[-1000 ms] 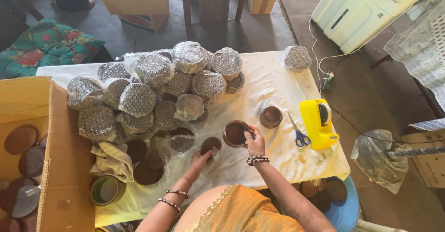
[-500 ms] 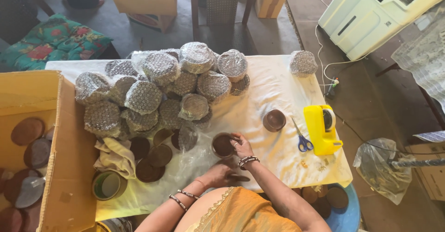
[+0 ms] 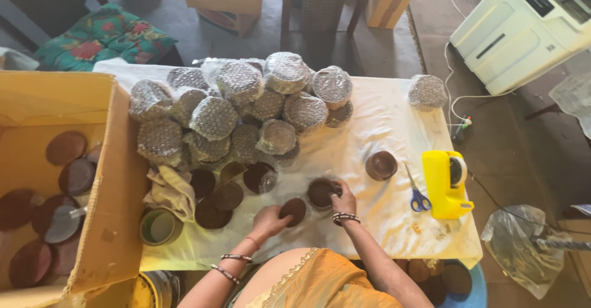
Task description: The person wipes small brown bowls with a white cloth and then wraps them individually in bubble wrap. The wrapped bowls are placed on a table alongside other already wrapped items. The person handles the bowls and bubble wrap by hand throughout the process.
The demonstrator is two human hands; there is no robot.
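Left hand: the left hand [image 3: 269, 219] rests on the counter [image 3: 381, 123], fingers curled around the near edge of a small brown clay lid [image 3: 293, 210], gripping it.
Right hand: the right hand [image 3: 342, 198] lies with fingers bent over the rim of a brown clay bowl [image 3: 321, 192], holding it down on the cloth; bangles sit at the wrist.
Lid and bowl: they lie side by side, touching or nearly so, near the front edge of the counter, just in front of the person.
Wrapped stack: a heap of bubble-wrapped bundles [image 3: 240, 108] fills the far left half of the counter; one more wrapped bundle [image 3: 427, 92] sits apart at the far right.
Loose pieces: several unwrapped brown discs [image 3: 217, 197] lie left of the hands, beside a crumpled cloth [image 3: 170, 190] and a tape roll [image 3: 159, 226].
Right side: another brown bowl [image 3: 381, 165] stands alone, near blue-handled scissors [image 3: 418, 192] and a yellow tape dispenser [image 3: 446, 184].
Box: an open cardboard box [image 3: 111, 179] at the left holds more brown discs.
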